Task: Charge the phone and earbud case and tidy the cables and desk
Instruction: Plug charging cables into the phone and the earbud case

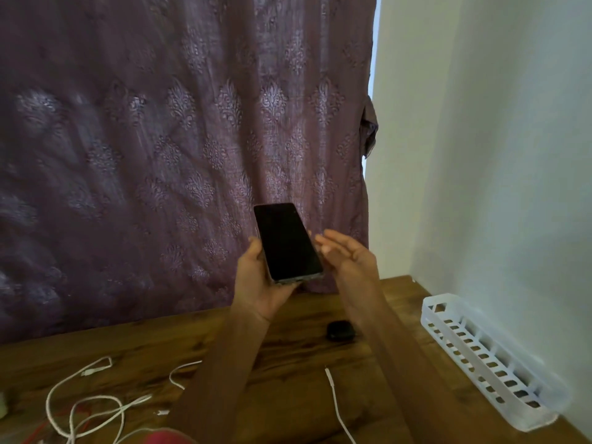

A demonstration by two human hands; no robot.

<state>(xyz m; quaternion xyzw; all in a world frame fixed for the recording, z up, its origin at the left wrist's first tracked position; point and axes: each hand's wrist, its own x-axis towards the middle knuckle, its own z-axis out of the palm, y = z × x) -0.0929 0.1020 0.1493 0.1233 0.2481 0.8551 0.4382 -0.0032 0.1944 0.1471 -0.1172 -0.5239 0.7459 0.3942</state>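
The person's left hand (259,283) is gripping the lower end of a dark-screened phone (286,243), holding it tilted above the wooden counter (288,350) in front of a purple patterned curtain (160,139). The right hand (349,254) is hovering just beside the phone, fingers relaxed and holding nothing. A black earbud case (341,330) is lying on the counter below the hands. White cables (96,402) are sprawling at the left, and a white slotted basket (487,357) is sitting along the right wall.

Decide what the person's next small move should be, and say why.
Probably lower the right hand to the loose white cable end on the desk: the left hand holds the dark-screened phone, no cable attached, and the right is empty.
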